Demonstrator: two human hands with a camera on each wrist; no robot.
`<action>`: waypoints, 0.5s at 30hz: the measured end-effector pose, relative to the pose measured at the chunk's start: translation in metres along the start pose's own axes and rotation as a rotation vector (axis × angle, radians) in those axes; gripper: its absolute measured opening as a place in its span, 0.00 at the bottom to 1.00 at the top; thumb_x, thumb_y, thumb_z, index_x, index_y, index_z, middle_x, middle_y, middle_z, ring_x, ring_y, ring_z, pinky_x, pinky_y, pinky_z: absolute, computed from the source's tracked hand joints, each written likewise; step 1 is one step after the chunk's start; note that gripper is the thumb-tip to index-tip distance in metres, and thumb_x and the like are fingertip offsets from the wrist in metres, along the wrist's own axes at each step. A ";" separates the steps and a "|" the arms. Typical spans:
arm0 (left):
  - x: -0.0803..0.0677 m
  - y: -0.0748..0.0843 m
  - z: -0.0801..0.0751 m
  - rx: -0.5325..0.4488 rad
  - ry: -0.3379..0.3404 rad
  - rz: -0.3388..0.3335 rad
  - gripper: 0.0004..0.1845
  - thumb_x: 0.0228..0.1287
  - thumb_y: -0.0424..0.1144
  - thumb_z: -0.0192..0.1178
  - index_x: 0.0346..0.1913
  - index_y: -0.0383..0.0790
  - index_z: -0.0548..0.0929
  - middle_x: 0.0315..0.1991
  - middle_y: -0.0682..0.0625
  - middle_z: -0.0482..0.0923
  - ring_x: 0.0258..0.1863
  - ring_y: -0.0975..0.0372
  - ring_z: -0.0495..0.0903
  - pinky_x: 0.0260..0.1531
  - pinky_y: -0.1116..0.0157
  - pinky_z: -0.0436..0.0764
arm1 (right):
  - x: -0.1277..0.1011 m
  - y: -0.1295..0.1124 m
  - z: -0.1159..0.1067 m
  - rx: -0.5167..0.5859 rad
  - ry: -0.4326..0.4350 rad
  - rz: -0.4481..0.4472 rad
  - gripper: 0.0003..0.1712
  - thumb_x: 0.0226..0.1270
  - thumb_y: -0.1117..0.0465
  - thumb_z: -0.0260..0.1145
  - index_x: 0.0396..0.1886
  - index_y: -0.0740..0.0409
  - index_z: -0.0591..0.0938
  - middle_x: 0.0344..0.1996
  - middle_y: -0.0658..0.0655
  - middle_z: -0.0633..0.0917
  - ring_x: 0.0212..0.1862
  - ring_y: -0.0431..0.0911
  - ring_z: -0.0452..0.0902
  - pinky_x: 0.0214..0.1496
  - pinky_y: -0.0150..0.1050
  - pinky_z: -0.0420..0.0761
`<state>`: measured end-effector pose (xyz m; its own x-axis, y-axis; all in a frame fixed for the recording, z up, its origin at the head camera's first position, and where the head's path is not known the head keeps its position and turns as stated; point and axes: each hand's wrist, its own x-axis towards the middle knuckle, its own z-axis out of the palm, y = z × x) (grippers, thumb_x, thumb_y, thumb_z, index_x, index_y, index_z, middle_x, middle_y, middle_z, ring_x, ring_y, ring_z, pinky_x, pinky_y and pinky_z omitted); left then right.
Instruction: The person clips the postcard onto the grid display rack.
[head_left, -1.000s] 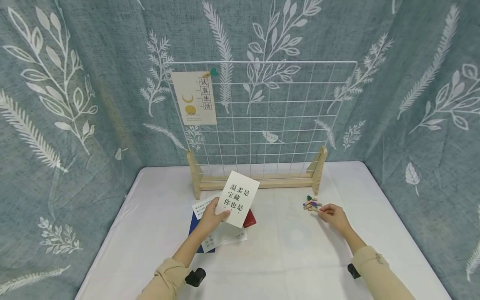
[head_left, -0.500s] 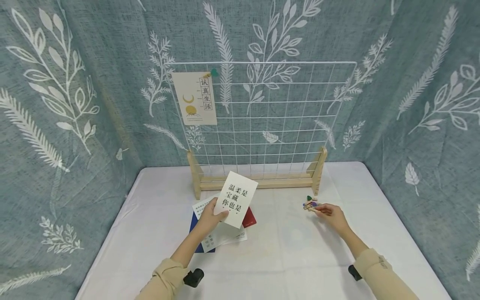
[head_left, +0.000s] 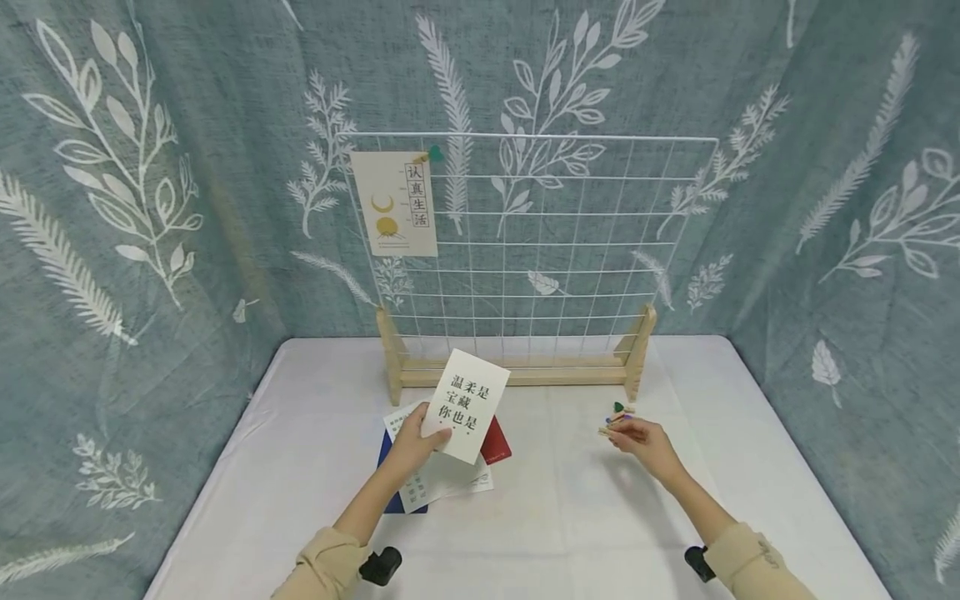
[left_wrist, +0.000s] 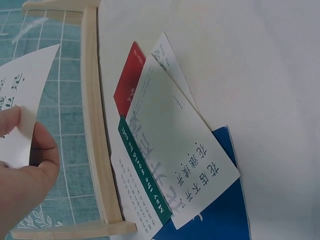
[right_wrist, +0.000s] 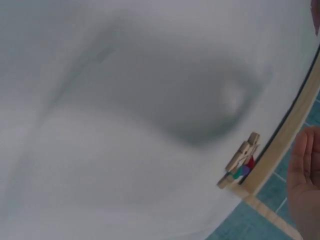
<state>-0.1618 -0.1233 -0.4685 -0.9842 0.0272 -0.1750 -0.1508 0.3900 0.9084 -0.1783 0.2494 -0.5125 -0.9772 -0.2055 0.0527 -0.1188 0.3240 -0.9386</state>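
— Card (head_left: 467, 404) with black characters: where is it?

— Lifted off the tabletop (head_left: 570, 517), pinched at its lower left edge by the left hand (head_left: 414, 437), thumb on its face. It tilts just above the loose pile of cards (head_left: 438, 479) in front of the wire grid panel (head_left: 540, 250).

— And the right hand (head_left: 643, 437)?

— Fingers curled over the small cluster of wooden clips (head_left: 618, 412), seemingly pinching one; it is too small in the head view to be sure, and the right wrist view shows clips (right_wrist: 241, 161) lying beside the wooden base without showing the grip.

— Which step is this, would you say?

— Likely fetching a clip while the card waits. One card (head_left: 394, 202) already hangs at the grid's upper left, clipped on.

— What does the next move call for?

— I judge both hands must meet at a grid wire: card edge against the wire, clip squeezed open over both.
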 end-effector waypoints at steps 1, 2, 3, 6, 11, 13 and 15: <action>-0.001 0.000 -0.001 0.007 0.007 -0.003 0.23 0.65 0.31 0.55 0.62 0.32 0.66 0.56 0.36 0.74 0.57 0.44 0.74 0.57 0.47 0.74 | 0.001 -0.002 0.002 -0.001 -0.007 -0.002 0.13 0.65 0.72 0.59 0.42 0.82 0.77 0.43 0.78 0.79 0.35 0.28 0.79 0.38 0.23 0.80; -0.001 0.000 -0.002 0.007 0.011 -0.003 0.23 0.65 0.31 0.55 0.62 0.32 0.66 0.55 0.36 0.75 0.56 0.44 0.74 0.57 0.47 0.74 | 0.001 -0.003 0.004 -0.005 -0.008 -0.003 0.12 0.65 0.72 0.59 0.42 0.81 0.77 0.43 0.77 0.79 0.34 0.29 0.79 0.38 0.23 0.80; -0.001 0.001 -0.003 0.009 0.015 -0.001 0.23 0.65 0.31 0.55 0.61 0.32 0.67 0.55 0.36 0.75 0.55 0.44 0.75 0.56 0.47 0.75 | 0.002 -0.005 0.005 -0.012 -0.012 -0.010 0.12 0.65 0.72 0.59 0.42 0.81 0.77 0.42 0.77 0.80 0.34 0.30 0.79 0.37 0.24 0.80; -0.001 0.004 -0.006 0.004 0.019 0.012 0.21 0.64 0.31 0.55 0.59 0.32 0.68 0.52 0.36 0.76 0.52 0.45 0.77 0.53 0.49 0.77 | 0.003 -0.009 0.007 -0.033 -0.004 -0.010 0.11 0.65 0.72 0.59 0.41 0.80 0.78 0.38 0.74 0.81 0.33 0.32 0.80 0.36 0.24 0.80; -0.002 0.008 -0.011 -0.035 0.006 0.025 0.19 0.66 0.31 0.52 0.59 0.31 0.68 0.52 0.35 0.77 0.49 0.46 0.79 0.50 0.52 0.80 | 0.003 -0.012 0.007 -0.028 0.013 0.007 0.12 0.65 0.71 0.59 0.42 0.81 0.77 0.37 0.73 0.81 0.32 0.32 0.79 0.34 0.24 0.80; -0.001 0.010 -0.012 -0.053 -0.003 0.027 0.19 0.68 0.31 0.50 0.60 0.31 0.67 0.53 0.35 0.76 0.49 0.47 0.79 0.49 0.53 0.80 | 0.004 -0.014 0.007 -0.021 0.017 0.028 0.13 0.66 0.71 0.58 0.43 0.80 0.77 0.38 0.71 0.81 0.31 0.31 0.78 0.34 0.24 0.80; 0.000 0.011 -0.013 -0.073 -0.012 0.038 0.18 0.70 0.32 0.47 0.61 0.31 0.67 0.53 0.35 0.76 0.49 0.47 0.79 0.48 0.55 0.81 | 0.004 -0.015 0.007 -0.026 0.019 0.046 0.13 0.67 0.71 0.58 0.43 0.80 0.77 0.37 0.69 0.82 0.31 0.30 0.77 0.34 0.24 0.80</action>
<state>-0.1643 -0.1316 -0.4538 -0.9882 0.0520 -0.1438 -0.1199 0.3205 0.9396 -0.1795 0.2369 -0.5002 -0.9849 -0.1726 0.0163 -0.0779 0.3567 -0.9310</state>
